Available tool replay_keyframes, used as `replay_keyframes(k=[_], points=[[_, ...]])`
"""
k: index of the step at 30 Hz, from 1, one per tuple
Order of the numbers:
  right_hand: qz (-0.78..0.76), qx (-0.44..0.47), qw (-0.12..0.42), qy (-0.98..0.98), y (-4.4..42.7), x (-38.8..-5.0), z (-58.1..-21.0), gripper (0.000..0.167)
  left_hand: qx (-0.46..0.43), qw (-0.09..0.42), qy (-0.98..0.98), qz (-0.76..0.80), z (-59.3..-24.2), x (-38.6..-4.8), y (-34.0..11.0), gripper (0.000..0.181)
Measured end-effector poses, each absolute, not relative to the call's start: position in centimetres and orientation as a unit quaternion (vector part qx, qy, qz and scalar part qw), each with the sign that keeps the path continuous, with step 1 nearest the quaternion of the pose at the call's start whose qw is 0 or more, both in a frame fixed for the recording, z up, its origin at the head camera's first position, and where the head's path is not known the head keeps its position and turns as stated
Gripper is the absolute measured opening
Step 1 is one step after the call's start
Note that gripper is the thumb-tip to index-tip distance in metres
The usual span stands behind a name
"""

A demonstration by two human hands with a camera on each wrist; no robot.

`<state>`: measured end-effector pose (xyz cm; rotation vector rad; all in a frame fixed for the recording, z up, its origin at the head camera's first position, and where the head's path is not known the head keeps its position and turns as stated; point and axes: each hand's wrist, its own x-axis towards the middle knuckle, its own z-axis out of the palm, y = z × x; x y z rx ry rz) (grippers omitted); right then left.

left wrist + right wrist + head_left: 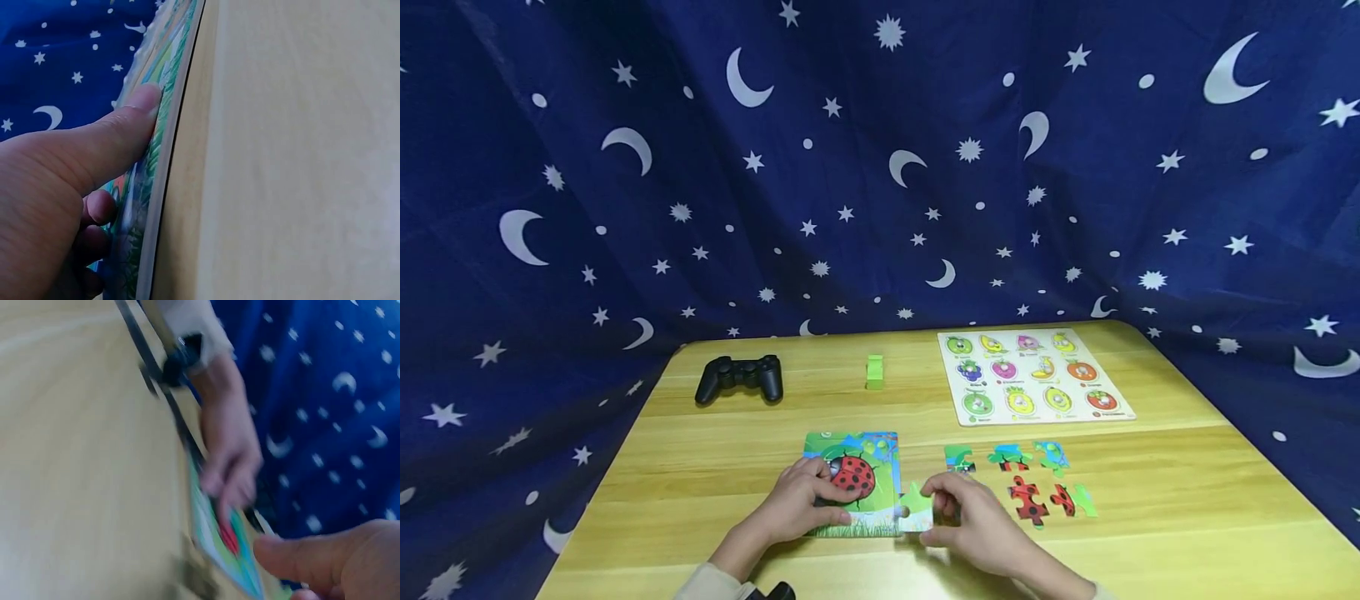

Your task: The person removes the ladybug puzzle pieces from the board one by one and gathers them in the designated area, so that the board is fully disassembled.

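Observation:
A square ladybug puzzle board [880, 467] lies flat near the table's front, and my left hand [790, 505] rests on its left part, thumb on the grassy lower strip. The left wrist view shows that thumb of my left hand [81, 150] lying across the board [164, 125], other fingers bent beside it. At the board's lower right edge my right hand [977, 521] pinches a green and white puzzle piece [917, 518] between thumb and fingers. In the blurred right wrist view, the thumb of my right hand [331, 556] shows near the board [215, 544].
Several loose pieces, one a red spotted piece [1028, 502], lie right of my right hand. Behind them is a fruit board [1015, 417]. A black game controller [739, 375] stands at the back left, a green block [875, 372] at the back middle. A starry curtain [850, 167] hangs behind.

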<state>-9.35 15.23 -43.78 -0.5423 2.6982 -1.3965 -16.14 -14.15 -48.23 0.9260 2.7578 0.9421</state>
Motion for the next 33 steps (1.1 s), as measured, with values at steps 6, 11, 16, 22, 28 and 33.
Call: replay_keyframes(k=[6,11,16,22,28,33], points=[[-0.501,-0.136,0.045,0.854,23.1,-7.7,-43.7,0.044,0.297,0.061,0.903,0.303,-47.6,-16.2,-14.1,0.032],[-0.476,-0.105,0.037,0.873,29.5,-6.0,-44.8,0.043,0.287,0.082,0.904,0.307,-47.0,-16.3,-14.1,0.034],[-0.397,-0.116,-0.02,0.91,34.3,-4.8,-45.8,0.036,0.283,0.084,0.905,0.306,-47.0,-16.3,-14.1,0.035],[-0.34,-0.137,-0.011,0.93,36.8,-3.8,-46.7,0.037,0.287,0.082,0.906,0.301,-47.1,-16.4,-14.0,0.036],[-0.332,-0.192,-0.022,0.923,36.3,-4.1,-47.5,0.039,0.284,0.086,0.906,0.3,-47.3,-16.4,-13.9,0.036],[-0.328,-0.158,0.059,0.93,36.2,-4.5,-47.0,0.038,0.285,0.082,0.906,0.302,-47.3,-16.3,-13.8,0.036]])
